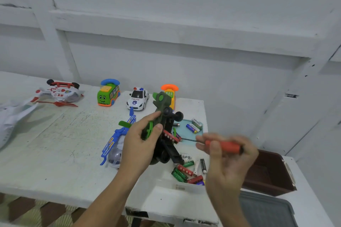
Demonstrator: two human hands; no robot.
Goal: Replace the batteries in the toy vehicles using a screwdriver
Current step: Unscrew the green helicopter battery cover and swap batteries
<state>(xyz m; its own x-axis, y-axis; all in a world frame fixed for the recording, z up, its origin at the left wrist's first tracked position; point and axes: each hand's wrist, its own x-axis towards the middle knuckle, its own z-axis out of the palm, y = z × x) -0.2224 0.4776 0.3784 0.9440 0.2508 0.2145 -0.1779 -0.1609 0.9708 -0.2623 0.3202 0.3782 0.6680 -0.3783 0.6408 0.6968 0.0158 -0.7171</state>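
Observation:
My left hand grips a dark green toy helicopter, held tilted above the table with its underside facing right. A red battery shows in its open compartment. My right hand holds an orange-handled screwdriver; its thin shaft points left and the tip meets the battery area. Several loose batteries lie in a clear box below. More batteries rest on a light blue tray.
A blue toy helicopter lies under my left arm. Along the back stand a white and red helicopter, a green bus, a police car and an orange phone toy. A brown box and grey lid sit right.

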